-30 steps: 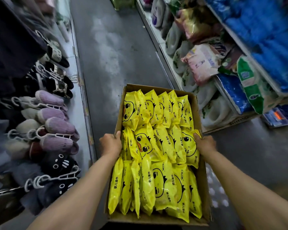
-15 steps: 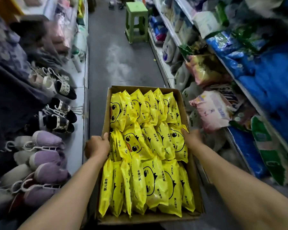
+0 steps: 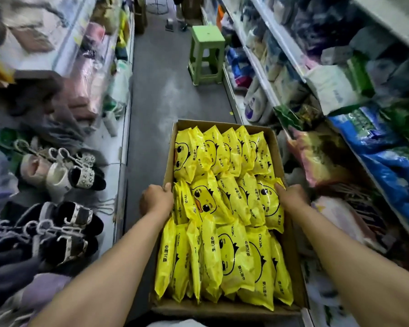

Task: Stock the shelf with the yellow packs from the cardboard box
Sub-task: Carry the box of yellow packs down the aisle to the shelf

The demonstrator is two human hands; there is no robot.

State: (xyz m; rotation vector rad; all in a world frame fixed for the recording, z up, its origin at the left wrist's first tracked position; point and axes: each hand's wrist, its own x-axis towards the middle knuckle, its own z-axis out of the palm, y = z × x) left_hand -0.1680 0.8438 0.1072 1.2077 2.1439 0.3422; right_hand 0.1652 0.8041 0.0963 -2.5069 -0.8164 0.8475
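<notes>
Yellow packs (image 3: pixel 224 208) fill the cardboard box (image 3: pixel 273 142), carried mid-aisle with left hand (image 3: pixel 156 201) and right hand (image 3: pixel 292 199) gripping its side walls. Soft, slick, light pouches I'd guess; grab one by its middle.

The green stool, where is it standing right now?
In the head view the green stool stands on the aisle floor, ahead of the cardboard box, close against the right-hand shelves.

Both arms outstretched, left grip (image 3: pixel 156 201) and right grip (image 3: pixel 292 198) curled
</notes>
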